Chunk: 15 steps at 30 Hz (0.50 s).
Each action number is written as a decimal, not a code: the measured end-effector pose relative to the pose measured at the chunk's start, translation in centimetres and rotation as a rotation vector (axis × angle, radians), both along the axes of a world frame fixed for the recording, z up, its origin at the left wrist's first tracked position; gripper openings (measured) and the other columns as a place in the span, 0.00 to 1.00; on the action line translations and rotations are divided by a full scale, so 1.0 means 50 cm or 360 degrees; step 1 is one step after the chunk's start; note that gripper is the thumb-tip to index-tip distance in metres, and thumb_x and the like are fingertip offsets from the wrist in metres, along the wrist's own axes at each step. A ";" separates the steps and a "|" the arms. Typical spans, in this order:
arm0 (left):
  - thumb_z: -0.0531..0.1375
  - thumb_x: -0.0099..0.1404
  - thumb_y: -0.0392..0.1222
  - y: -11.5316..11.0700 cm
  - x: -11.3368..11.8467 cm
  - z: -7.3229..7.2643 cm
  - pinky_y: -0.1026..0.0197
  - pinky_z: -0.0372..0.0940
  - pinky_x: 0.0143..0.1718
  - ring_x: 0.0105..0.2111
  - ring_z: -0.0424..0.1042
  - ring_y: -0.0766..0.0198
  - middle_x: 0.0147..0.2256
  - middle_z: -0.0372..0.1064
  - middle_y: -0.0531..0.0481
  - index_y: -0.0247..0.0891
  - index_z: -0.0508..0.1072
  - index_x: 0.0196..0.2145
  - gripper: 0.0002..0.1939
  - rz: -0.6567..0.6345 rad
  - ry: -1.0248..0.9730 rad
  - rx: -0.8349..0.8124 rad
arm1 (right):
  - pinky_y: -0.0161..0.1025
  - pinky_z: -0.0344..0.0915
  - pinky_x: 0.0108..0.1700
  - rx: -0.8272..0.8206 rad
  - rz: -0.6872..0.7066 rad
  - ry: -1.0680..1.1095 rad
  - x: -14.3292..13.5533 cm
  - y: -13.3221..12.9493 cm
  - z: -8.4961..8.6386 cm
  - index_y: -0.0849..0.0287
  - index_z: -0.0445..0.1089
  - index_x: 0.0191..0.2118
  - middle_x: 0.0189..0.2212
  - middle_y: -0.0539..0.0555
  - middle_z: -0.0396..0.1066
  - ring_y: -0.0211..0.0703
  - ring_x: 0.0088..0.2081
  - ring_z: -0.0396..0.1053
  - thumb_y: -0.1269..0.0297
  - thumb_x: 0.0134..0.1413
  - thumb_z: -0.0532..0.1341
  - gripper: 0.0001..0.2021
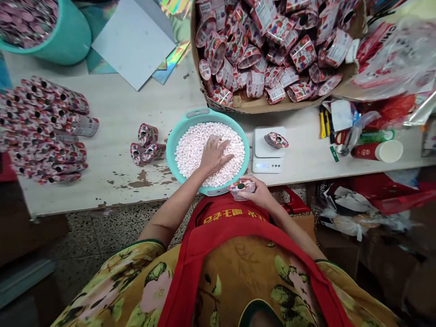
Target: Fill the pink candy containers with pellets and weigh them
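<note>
Filling of a printed cup (240, 192) w/ pink-white pellets (190, 150), prob. at the gathering stage. The L hand (215, 155) is laid on the pellets in the green basin (172, 156), its fingers spread apart; whether any pellets are caught under the palm can't be told. The printed cup is held in the R hand (261, 192), thumb & fingers closed around it, at the basin's near R edge; its dark round opening is turned up. Contact btwn cup & rim can't be made out. The two hands are kept apart, w/ the rim btwn them.

A 2nd cup (276, 141) is set on the white scale (267, 165), just R of the basin; the readout is too small to be read. To the L, three cups (154, 151) are grouped on the table (116, 113), w/ a large stack of cups (64, 122) farther off. Loose cups (248, 59) are piled in the carton (272, 107) beyond.

For the next move, a small lot of pellets would prob. need to be pinched up by the L hand & the opening kept steady, facing up, close by; spillage at the narrow hole is to be guarded against.
</note>
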State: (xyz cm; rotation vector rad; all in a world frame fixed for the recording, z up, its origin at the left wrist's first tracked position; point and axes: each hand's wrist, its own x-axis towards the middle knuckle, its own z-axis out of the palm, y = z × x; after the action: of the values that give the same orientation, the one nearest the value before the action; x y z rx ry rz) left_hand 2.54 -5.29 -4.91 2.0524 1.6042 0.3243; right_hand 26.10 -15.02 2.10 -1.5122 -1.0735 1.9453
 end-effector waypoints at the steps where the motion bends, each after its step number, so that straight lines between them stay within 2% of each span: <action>1: 0.59 0.68 0.57 0.001 0.006 -0.007 0.44 0.52 0.63 0.64 0.56 0.43 0.62 0.62 0.37 0.42 0.70 0.58 0.26 0.0019 0.0083 -0.0007 | 0.42 0.72 0.47 -0.0006 0.0011 0.0014 -0.011 -0.003 0.002 0.57 0.74 0.45 0.41 0.53 0.79 0.45 0.40 0.76 0.54 0.36 0.75 0.27; 5: 0.53 0.72 0.53 0.006 0.014 -0.022 0.44 0.58 0.54 0.55 0.64 0.41 0.51 0.69 0.33 0.38 0.74 0.52 0.20 0.0199 0.0316 -0.0057 | 0.41 0.72 0.44 -0.0043 -0.0051 -0.0002 -0.043 0.005 0.020 0.57 0.72 0.40 0.37 0.51 0.78 0.45 0.38 0.75 0.52 0.33 0.75 0.26; 9: 0.55 0.70 0.50 0.031 -0.011 -0.037 0.48 0.61 0.49 0.49 0.69 0.44 0.46 0.73 0.33 0.36 0.76 0.43 0.17 0.0399 0.0253 -0.0045 | 0.39 0.71 0.41 0.0035 -0.0186 -0.0074 -0.057 0.030 0.030 0.56 0.69 0.39 0.35 0.49 0.76 0.43 0.36 0.74 0.51 0.30 0.76 0.28; 12: 0.60 0.66 0.47 0.046 -0.022 -0.041 0.54 0.62 0.46 0.44 0.72 0.51 0.41 0.75 0.40 0.38 0.77 0.38 0.11 0.0721 -0.0083 -0.0042 | 0.40 0.71 0.45 0.0146 -0.0225 -0.0080 -0.068 0.051 0.025 0.57 0.72 0.42 0.38 0.51 0.77 0.45 0.39 0.75 0.51 0.32 0.75 0.28; 15: 0.65 0.61 0.48 0.046 -0.020 -0.020 0.60 0.63 0.36 0.31 0.71 0.61 0.29 0.71 0.50 0.38 0.74 0.33 0.10 0.1183 -0.0740 -0.0212 | 0.42 0.70 0.48 0.0280 -0.0234 -0.0124 -0.083 0.077 0.018 0.57 0.74 0.45 0.41 0.52 0.78 0.47 0.43 0.75 0.50 0.36 0.74 0.28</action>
State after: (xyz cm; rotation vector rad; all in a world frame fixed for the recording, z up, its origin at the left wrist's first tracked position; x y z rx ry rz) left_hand 1.53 -3.01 -5.93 1.0959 1.9393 0.8513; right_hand 21.96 -11.16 2.99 -1.5342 -1.1014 1.6606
